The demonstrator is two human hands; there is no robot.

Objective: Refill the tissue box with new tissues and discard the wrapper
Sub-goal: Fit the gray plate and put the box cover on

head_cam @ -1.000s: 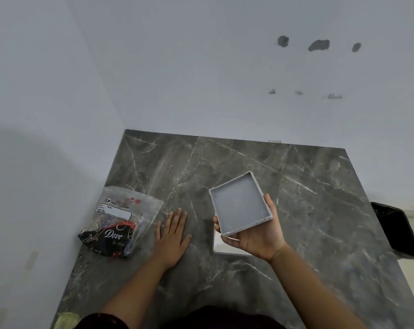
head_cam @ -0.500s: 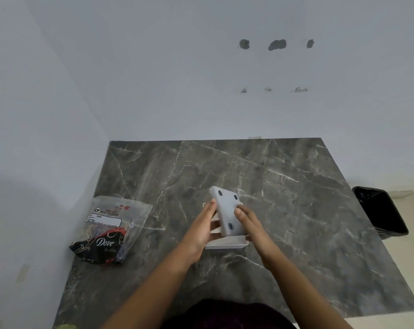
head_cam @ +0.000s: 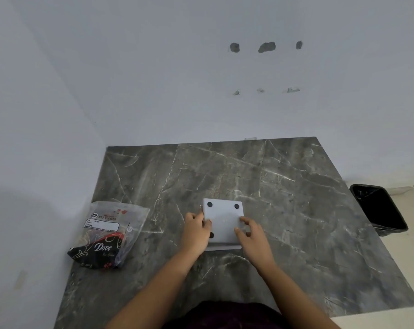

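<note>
Hands meet at the centre of the frame: your left hand (head_cam: 196,230) and right hand (head_cam: 249,233) clamp opposite edges of the grey tissue box (head_cam: 222,219), turned underside up so its dark rubber feet show, probably to seat it on the base plate (head_cam: 222,247) beneath. The tissue pack (head_cam: 106,233) lies unopened at lower left of the desk (head_cam: 296,210); the black bin (head_cam: 379,207) waits at right for the wrapper. Half a second ago the box stood tilted on edge; a second ago your left hand lay flat on the desk.

Tissue box (head_cam: 223,218) mid-table (head_cam: 296,210), between both hands; tissue pack (head_cam: 106,236) left; bin (head_cam: 379,210) right, off table.
</note>
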